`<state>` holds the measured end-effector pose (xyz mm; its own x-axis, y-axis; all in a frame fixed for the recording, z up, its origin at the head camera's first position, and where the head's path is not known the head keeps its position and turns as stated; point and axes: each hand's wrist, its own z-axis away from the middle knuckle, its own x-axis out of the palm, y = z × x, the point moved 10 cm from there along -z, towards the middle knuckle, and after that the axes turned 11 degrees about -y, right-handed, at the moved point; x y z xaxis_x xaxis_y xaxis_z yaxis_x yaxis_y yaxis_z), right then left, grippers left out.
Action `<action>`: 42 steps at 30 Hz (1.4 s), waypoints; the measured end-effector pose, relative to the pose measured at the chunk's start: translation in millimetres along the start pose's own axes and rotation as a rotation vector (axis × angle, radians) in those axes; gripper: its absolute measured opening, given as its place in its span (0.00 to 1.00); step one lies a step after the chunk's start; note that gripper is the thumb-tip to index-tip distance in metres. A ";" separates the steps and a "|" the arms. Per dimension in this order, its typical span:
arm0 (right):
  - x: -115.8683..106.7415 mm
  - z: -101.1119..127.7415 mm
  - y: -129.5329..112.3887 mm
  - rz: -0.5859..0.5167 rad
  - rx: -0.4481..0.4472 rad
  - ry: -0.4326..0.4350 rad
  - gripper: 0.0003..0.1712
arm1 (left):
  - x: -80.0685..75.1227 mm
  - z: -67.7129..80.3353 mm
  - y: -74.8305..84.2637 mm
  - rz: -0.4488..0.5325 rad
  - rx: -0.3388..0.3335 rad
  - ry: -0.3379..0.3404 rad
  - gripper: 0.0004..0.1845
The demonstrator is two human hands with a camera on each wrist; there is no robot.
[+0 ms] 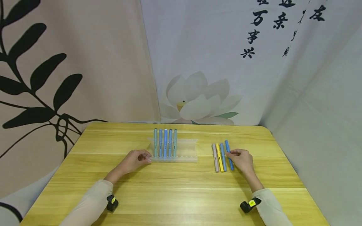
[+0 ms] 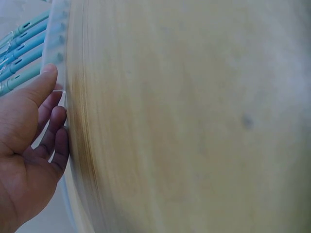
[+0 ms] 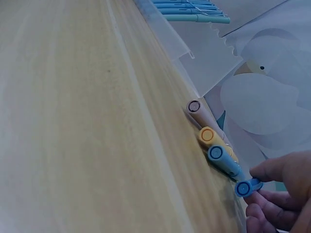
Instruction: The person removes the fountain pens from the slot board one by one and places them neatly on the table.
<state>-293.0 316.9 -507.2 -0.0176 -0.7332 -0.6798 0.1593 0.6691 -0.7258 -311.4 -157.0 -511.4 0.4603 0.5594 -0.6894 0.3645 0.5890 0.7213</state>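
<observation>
A clear plastic pen rack stands near the middle of the table, bearing several blue and green pens side by side at its left part. My left hand pinches the rack's front left corner, with the thumb on top of its front strip. To the right, my right hand holds a blue pen between thumb and fingers. Just left of that pen lie a second blue pen, a yellow pen and a pale pinkish pen, close together.
The wooden table extends toward me in front of the rack. Behind it hangs a cloth backdrop with printed leaves, a flower and writing. A black wrist camera sits on the left sleeve, another black wrist camera on the right.
</observation>
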 end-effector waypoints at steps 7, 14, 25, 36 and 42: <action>1.5 -1.6 1.4 0.022 0.016 0.003 0.19 | -0.2 0.1 0.2 -0.007 0.003 0.001 0.10; 5.1 -4.3 1.6 0.056 0.013 -0.006 0.20 | -0.1 0.3 -0.1 -0.009 0.011 -0.001 0.11; 6.6 -2.9 -1.3 0.084 0.018 -0.031 0.19 | 0.3 0.4 0.2 -0.002 0.013 -0.003 0.11; -2.0 1.6 -27.1 0.039 -0.091 -0.026 0.18 | -0.3 0.6 0.5 -0.004 0.004 -0.001 0.10; 3.6 9.8 -61.2 -0.041 -0.200 -0.050 0.20 | -0.1 -0.2 -0.8 -0.005 0.012 -0.002 0.10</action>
<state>-293.2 272.1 -464.2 0.0294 -0.7620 -0.6470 -0.0396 0.6458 -0.7624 -311.8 -157.5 -511.9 0.4598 0.5558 -0.6926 0.3759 0.5847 0.7189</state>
